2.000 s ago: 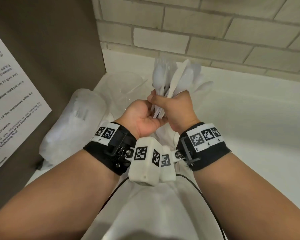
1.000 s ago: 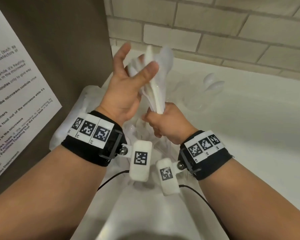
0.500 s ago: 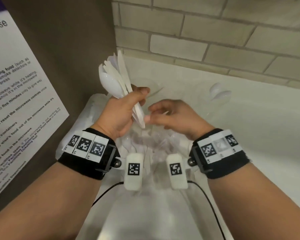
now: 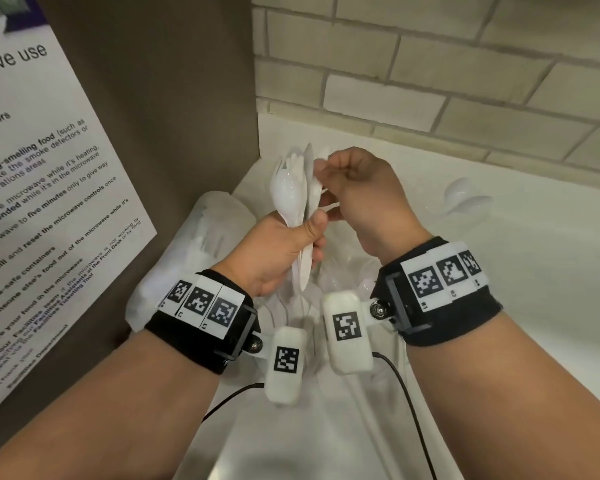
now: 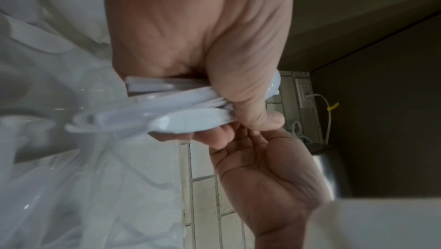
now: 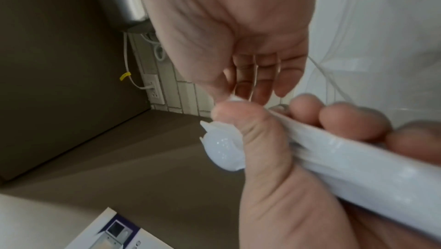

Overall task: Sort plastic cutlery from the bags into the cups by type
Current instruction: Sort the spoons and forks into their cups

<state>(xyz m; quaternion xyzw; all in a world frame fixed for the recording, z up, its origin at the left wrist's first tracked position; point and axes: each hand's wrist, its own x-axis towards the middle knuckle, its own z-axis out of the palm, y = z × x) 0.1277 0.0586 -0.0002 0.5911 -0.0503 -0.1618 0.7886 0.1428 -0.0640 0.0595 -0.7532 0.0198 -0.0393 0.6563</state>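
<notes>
The left hand (image 4: 274, 251) has a closed grip around the handles of a bundle of white plastic cutlery (image 4: 297, 192), thumb pressed across the front and fingers curled behind. The bundle stands nearly upright above the fist: a smooth, glossy spoon bowl faces the camera, fork tines show behind it, and a flat, thin blade-like piece lies along its right edge. The handle ends stick out below the hand.

The right hand (image 4: 364, 195) is raised just to the right of the bundle, fingers curled, with its fingertips (image 4: 321, 168) at the upper edge of the cutlery. The right wrist view shows the thumb and forefinger pinching a thin white tip there; which piece it belongs to cannot be told.

Both hands are held over a white surface (image 4: 534, 306) in a corner. Beneath them lies crinkled, clear plastic bag film (image 4: 326, 289) with more white utensils dimly visible through it. A second cloudy, bulging plastic bag (image 4: 194, 244) lies to the left against a dark brown panel (image 4: 153, 98). Farther right, a clear cup (image 4: 465, 202), hard to make out, holds rounded spoon bowls. A pale brick wall (image 4: 430, 64) runs behind, and a printed paper notice (image 4: 32, 168) is on the panel. Black wristbands with square black-and-white markers wrap both wrists.
</notes>
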